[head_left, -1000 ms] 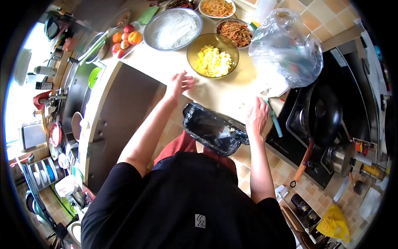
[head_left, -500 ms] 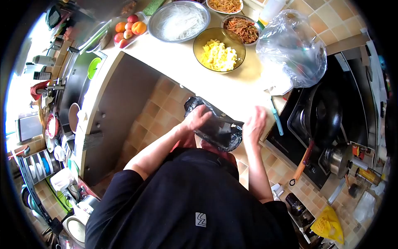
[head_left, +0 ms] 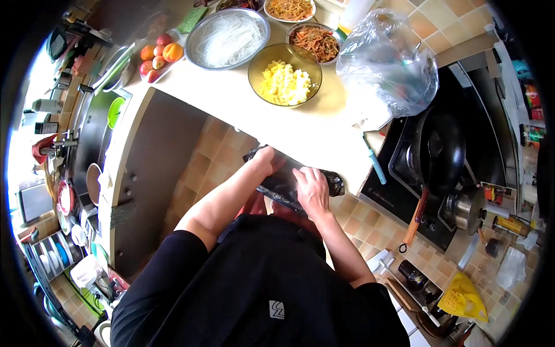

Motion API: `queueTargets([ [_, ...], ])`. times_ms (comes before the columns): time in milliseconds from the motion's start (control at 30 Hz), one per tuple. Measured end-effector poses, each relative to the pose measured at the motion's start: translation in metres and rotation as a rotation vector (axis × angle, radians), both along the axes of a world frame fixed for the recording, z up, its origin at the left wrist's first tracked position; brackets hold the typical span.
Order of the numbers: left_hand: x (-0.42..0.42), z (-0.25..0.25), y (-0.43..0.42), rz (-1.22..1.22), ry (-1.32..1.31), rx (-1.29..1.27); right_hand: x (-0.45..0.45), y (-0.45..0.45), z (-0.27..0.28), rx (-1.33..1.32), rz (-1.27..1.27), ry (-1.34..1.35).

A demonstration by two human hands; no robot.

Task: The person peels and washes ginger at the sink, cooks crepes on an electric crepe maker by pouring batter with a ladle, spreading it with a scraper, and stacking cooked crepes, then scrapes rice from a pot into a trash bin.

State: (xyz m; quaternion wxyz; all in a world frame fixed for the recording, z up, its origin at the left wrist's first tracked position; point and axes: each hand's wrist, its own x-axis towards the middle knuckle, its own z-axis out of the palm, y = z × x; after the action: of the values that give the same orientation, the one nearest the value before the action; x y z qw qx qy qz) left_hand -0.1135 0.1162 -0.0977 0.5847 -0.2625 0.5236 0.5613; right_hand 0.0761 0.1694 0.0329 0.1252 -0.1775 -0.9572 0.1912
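A black plastic bag point(head_left: 283, 184) lines an open bin or box held low in front of my body, just below the counter's edge. My left hand point(head_left: 265, 161) is closed on the bag's left rim, its fingertips mostly hidden. My right hand point(head_left: 313, 189) reaches over the near right side with bent fingers that appear closed on the black plastic. What lies inside the bag is too dark to make out. On the counter point(head_left: 214, 95) above stands a glass bowl point(head_left: 286, 75) of yellow scrambled egg.
Along the counter stand a metal bowl of pale noodles point(head_left: 227, 37), a bowl of shredded food point(head_left: 315, 42), fruit point(head_left: 157, 55) and a clear plastic bag point(head_left: 390, 63). A blue-handled knife point(head_left: 374, 159) lies near the edge. At right are a wok point(head_left: 442, 144) and a pot point(head_left: 467, 208).
My right hand has moved down and left from beside the counter edge onto the black bag. My left hand stays at the bag's left rim. The view has shifted slightly.
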Motion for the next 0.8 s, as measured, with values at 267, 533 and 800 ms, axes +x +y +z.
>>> queueTargets([
  [267, 0.001, 0.057, -0.016, 0.319, -0.226, 0.198, 0.071, -0.005, -0.016, 0.032, -0.210, -0.319],
  [533, -0.036, 0.103, -0.034, 0.021, -0.236, 0.316, 0.055, 0.065, 0.045, 0.015, -0.407, 0.346],
  [800, -0.035, 0.203, -0.072, -0.878, 0.558, 0.100, -0.010, 0.228, 0.124, 0.307, -0.514, 0.148],
])
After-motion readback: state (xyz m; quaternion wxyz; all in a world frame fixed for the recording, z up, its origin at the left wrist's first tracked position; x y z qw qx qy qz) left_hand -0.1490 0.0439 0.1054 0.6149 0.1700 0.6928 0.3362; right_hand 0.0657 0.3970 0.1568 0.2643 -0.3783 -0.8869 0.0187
